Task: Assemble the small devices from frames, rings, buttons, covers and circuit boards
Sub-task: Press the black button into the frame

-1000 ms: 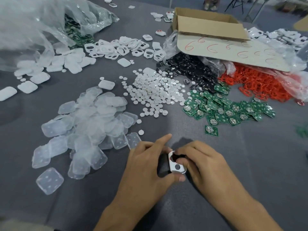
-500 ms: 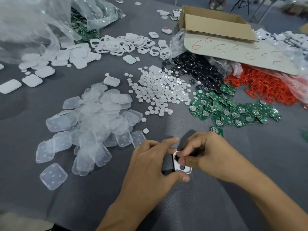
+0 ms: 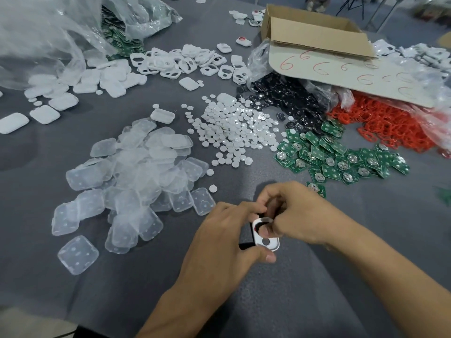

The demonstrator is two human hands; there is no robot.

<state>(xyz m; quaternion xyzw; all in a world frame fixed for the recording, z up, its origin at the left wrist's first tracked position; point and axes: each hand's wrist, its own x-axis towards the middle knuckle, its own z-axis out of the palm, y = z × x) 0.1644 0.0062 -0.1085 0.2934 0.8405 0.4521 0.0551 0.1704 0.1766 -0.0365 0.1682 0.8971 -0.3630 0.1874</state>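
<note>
Low in the middle, both hands work on one small white frame [image 3: 272,244] with two openings. My left hand [image 3: 224,240] grips it between thumb and fingers. My right hand [image 3: 300,215] holds its upper end, with the thumb pressed into the larger opening where a bit of red ring shows. On the grey table lie heaps of parts: clear covers [image 3: 136,181], white round buttons [image 3: 234,132], green circuit boards [image 3: 341,159], red rings [image 3: 390,125], black parts [image 3: 285,101] and white frames [image 3: 185,62].
A cardboard box [image 3: 314,37] with red 6s on its flap stands at the back right. A big clear plastic bag [image 3: 48,32] fills the back left. White solid covers [image 3: 48,103] lie on the left. One loose board [image 3: 317,189] sits just beyond my right hand.
My right hand has shifted its hold on the frame, its thumb now pushed into the larger opening. Both hands stay low in the middle.
</note>
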